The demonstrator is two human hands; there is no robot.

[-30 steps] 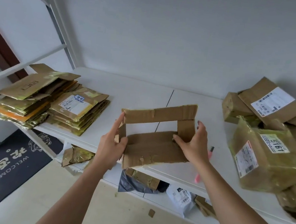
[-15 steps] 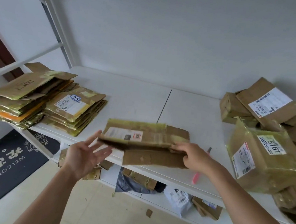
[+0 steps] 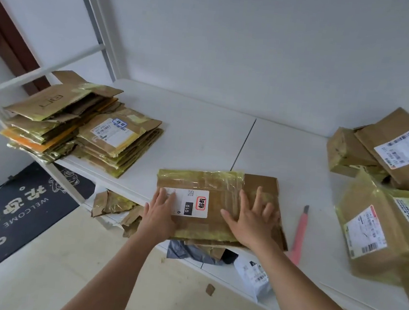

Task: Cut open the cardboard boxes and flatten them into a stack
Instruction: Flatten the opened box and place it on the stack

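A flattened cardboard box (image 3: 220,189) with yellow tape and a white label lies at the front edge of the white table (image 3: 200,134). Both palms press flat on it: my left hand (image 3: 160,213) on its left end over the label, my right hand (image 3: 252,220) on its right half, fingers spread. Two stacks of flattened boxes (image 3: 80,126) sit at the table's left end. Unopened taped boxes (image 3: 382,229) are piled at the right. A pink box cutter (image 3: 300,233) lies on the table just right of my right hand.
Torn cardboard and tape scraps (image 3: 114,208) and a grey mailer bag (image 3: 193,251) lie on a lower shelf under the table edge. A dark welcome mat (image 3: 10,212) covers the floor at left. A white metal frame (image 3: 91,16) rises behind the stacks.
The box stood open as a tube between my hands. It was folded down, and now lies flat with both palms pressing on it.
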